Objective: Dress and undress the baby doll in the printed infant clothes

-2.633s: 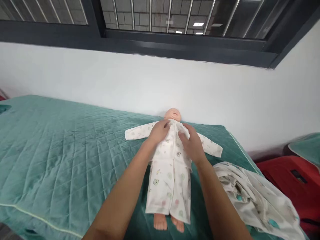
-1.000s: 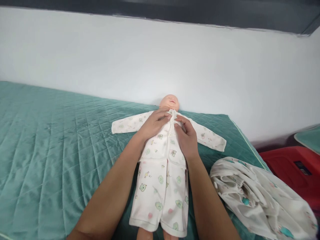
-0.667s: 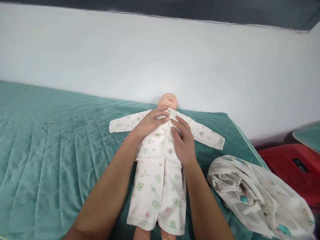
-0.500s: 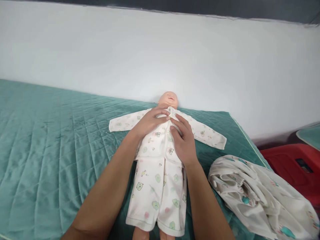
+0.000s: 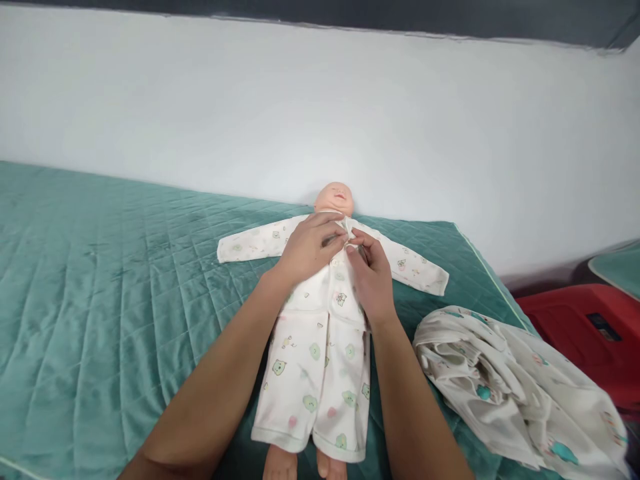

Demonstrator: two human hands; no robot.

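A baby doll [image 5: 334, 197] lies on its back on a teal quilted bed [image 5: 110, 280], head toward the white wall. It wears a white printed shirt [image 5: 250, 241] with sleeves spread wide and matching trousers [image 5: 315, 387]; bare feet stick out below. My left hand [image 5: 307, 245] and my right hand [image 5: 369, 275] meet on the doll's upper chest. Both pinch the shirt's front edges just under the collar, fingers curled together.
A crumpled white printed cloth [image 5: 515, 393] lies on the bed to the right of the doll. Beyond the bed's right edge stands something red [image 5: 575, 333]. The white wall [image 5: 320, 113] runs right behind the doll's head.
The view dropped from the window to the bed. My hands went from lying flat on the doll's chest to pinching the shirt front near the collar.
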